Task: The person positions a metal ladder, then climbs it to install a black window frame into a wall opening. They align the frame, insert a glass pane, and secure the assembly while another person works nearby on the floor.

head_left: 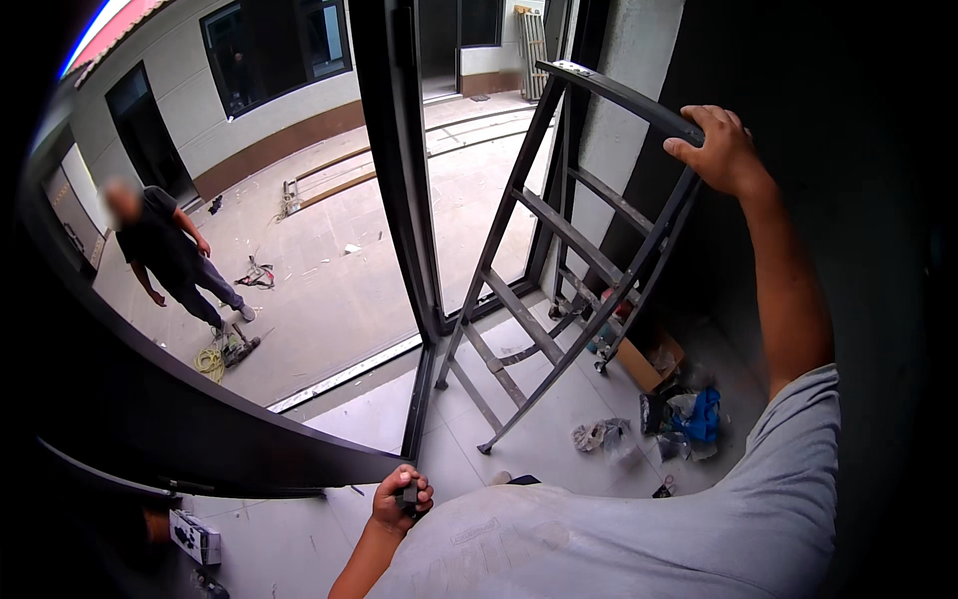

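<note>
Stepladder (571, 238) is standing spread on the tiled floor (534, 469), nr the dark door frame (394, 150). R hand (720, 150) is gripping its top's R end, fingers & thumb hiding that corner. L hand (389, 505), low down, is holding a small dark obj. (407, 495), mostly covered; can't tell what. Behind the ladder's feet, an open cardboard box (637, 364) is sitting part-hidden nr a blue bag (705, 415). Outside, another person (165, 245) is standing. Far R is fading to black.
</note>
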`<control>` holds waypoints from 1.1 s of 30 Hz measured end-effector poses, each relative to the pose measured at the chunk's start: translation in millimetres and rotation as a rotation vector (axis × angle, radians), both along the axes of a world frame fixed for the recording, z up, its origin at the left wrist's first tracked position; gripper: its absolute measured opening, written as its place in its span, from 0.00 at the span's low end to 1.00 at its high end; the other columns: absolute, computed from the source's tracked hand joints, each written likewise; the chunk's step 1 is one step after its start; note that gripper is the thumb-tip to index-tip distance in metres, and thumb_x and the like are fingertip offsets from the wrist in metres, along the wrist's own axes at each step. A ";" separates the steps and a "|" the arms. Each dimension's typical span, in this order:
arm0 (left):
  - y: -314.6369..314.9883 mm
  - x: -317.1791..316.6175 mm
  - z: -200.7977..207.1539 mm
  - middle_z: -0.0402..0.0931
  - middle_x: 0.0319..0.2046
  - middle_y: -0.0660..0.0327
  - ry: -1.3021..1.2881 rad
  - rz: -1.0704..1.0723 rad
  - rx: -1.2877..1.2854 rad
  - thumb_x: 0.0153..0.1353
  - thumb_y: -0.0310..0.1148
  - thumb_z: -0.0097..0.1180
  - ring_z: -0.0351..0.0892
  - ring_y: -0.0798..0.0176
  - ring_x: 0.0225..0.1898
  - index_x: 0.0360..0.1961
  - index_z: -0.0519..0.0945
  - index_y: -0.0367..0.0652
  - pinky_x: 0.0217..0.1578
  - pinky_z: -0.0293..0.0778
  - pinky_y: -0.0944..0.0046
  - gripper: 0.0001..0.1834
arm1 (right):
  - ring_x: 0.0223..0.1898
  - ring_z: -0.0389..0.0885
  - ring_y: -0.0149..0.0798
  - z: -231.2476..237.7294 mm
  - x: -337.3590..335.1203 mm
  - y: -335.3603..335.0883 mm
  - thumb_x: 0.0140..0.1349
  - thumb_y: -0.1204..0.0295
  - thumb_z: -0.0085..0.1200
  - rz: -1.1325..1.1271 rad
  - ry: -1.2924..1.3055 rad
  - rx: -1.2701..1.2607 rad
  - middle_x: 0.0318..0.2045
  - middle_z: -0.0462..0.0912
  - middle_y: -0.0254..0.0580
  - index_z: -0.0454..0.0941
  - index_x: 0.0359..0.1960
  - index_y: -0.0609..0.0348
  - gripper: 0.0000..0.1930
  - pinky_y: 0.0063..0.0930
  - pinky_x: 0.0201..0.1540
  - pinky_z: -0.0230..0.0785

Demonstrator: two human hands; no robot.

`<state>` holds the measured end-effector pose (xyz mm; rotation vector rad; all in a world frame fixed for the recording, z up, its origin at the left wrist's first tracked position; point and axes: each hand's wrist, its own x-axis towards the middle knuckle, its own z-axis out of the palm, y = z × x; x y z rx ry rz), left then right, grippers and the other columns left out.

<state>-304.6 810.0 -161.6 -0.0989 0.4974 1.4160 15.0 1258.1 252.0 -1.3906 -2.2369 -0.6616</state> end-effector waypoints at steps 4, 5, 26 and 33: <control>47.2 18.7 5.6 0.76 0.29 0.56 0.014 -0.088 -0.086 0.58 0.33 0.57 0.74 0.59 0.28 0.33 0.76 0.45 0.23 0.69 0.64 0.05 | 0.60 0.74 0.51 -19.6 19.1 41.0 0.63 0.50 0.54 -0.139 0.074 -0.217 0.57 0.76 0.52 0.67 0.66 0.57 0.34 0.48 0.64 0.63; 55.6 19.3 5.6 0.76 0.29 0.56 0.032 -0.109 -0.093 0.58 0.32 0.57 0.74 0.59 0.28 0.32 0.76 0.45 0.23 0.69 0.64 0.05 | 0.60 0.75 0.52 -23.3 16.7 43.2 0.64 0.50 0.53 -0.135 0.092 -0.213 0.57 0.76 0.52 0.67 0.66 0.56 0.33 0.48 0.64 0.63; 262.1 19.8 3.2 0.76 0.30 0.54 -0.047 -0.440 0.100 0.59 0.32 0.56 0.77 0.58 0.27 0.34 0.75 0.43 0.19 0.69 0.65 0.05 | 0.45 0.79 0.47 -3.2 29.9 71.7 0.51 0.40 0.61 0.134 0.331 -0.497 0.40 0.80 0.55 0.74 0.55 0.66 0.41 0.37 0.49 0.70; 409.9 -26.7 53.2 0.75 0.31 0.54 -0.048 -0.338 0.308 0.60 0.32 0.56 0.76 0.58 0.29 0.38 0.77 0.43 0.20 0.70 0.66 0.07 | 0.39 0.76 0.43 -1.5 15.7 28.2 0.50 0.37 0.56 -0.019 0.473 -0.452 0.38 0.78 0.50 0.75 0.55 0.66 0.43 0.30 0.45 0.67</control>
